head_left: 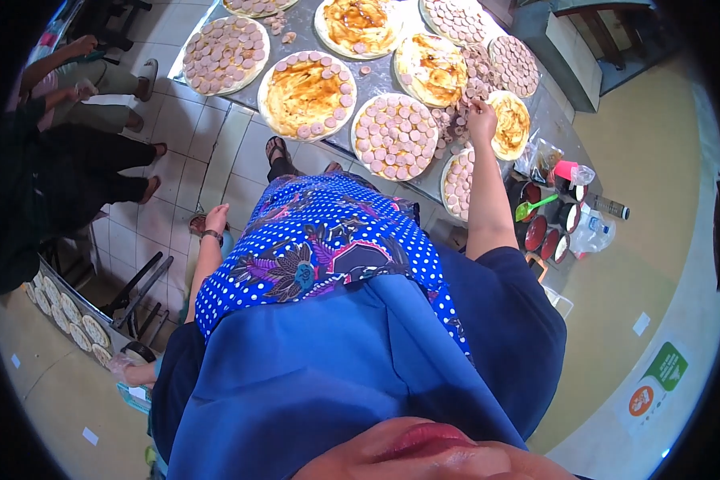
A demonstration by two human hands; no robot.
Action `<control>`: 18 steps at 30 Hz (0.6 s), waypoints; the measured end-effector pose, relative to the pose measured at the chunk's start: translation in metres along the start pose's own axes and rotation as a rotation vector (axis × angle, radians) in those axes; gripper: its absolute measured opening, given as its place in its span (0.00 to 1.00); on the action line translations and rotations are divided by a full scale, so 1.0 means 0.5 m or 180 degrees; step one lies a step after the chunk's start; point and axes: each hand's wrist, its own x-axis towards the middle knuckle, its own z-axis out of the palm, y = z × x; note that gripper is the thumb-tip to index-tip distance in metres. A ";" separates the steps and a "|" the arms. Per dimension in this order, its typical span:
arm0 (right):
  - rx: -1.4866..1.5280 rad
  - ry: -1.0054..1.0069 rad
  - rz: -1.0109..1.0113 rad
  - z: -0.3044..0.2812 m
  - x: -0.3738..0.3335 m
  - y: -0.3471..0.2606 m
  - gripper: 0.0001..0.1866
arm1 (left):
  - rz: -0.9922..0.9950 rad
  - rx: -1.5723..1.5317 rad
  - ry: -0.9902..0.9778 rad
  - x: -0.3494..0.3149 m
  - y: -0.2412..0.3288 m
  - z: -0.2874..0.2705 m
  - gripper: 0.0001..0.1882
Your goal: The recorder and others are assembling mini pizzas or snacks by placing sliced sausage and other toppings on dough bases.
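My right hand reaches over the metal table, its fingers pinched together on sausage slices at the edge of a loose heap. Just right of it lies a sauced pizza base with no slices showing. Another sauced base, with a few slices at its edge, sits left of the heap. Nearer me is a pizza covered with slices, and left of that a base has slices along its right and lower rim. My left hand hangs low by my side, fingers curled; what they hold, if anything, is hidden.
Right of the pizzas stand dark round pans, a green spatula, a pink cup and plastic bottles. Other people stand at the left on the tiled floor. A lower-left tray holds small round pieces.
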 end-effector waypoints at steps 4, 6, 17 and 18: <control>-0.0081 -0.0132 0.0371 0.019 0.052 0.022 0.09 | 0.0213 0.0351 0.0095 -0.001 0.024 -0.008 0.14; -0.0019 -0.0079 0.0402 0.030 0.074 0.014 0.11 | 0.0156 0.0286 0.0052 0.003 0.028 -0.020 0.16; 0.0557 -0.0068 0.0653 0.034 0.087 0.064 0.13 | 0.0073 0.0121 0.0245 -0.031 0.003 -0.014 0.19; 0.0716 -0.0110 0.0715 0.031 0.077 0.063 0.13 | 0.0027 0.0234 0.0220 -0.021 -0.010 -0.014 0.19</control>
